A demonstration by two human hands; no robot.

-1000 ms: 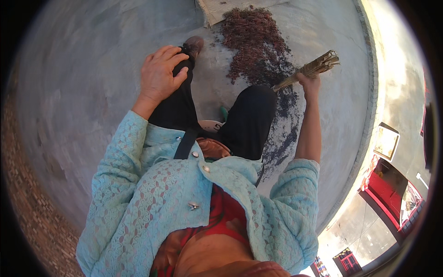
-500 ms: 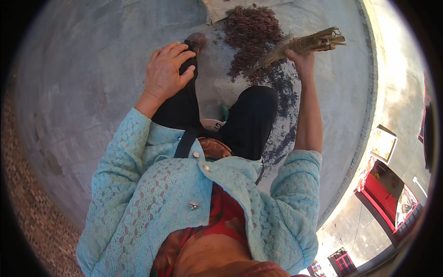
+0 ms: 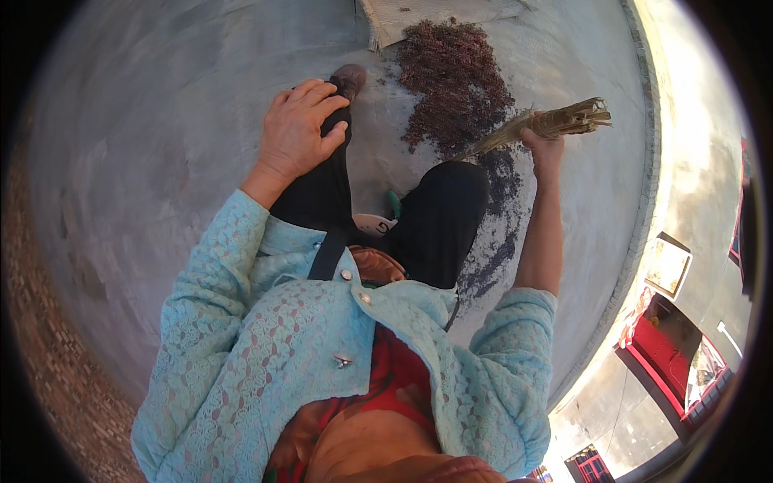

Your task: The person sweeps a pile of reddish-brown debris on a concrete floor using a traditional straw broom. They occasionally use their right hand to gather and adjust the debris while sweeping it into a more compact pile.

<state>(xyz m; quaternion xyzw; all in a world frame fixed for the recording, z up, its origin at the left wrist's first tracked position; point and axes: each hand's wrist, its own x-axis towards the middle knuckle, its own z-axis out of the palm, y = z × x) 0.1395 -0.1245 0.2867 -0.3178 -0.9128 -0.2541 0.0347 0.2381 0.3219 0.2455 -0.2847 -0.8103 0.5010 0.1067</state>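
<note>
My right hand [image 3: 544, 151] is wrapped round the bound part of a straw hand broom [image 3: 568, 121]. The cut handle end points right, and the bristles slant down to the left, at the lower edge of a pile of reddish-brown dried plant heads [image 3: 455, 76]. The bristle tips lie close to my right knee and are partly hidden among the pile. Over my left knee rests my left hand [image 3: 303, 133], fingers stretched out and holding nothing. Dark loose grains [image 3: 503, 181] trail from the pile past the right side of my right leg.
A flat pale sheet [image 3: 403, 18] lies at the far edge of the pile. Grey concrete [image 3: 177, 145] spreads to my left, bordered by brick paving [image 3: 48, 354]. A kerb line [image 3: 651, 145] curves along the right. Something green [image 3: 393, 203] shows between my legs.
My right hand has drawn the broom nearer and slightly right, toward my right knee. My left hand stays on the left knee. The whole view has shifted a little.
</note>
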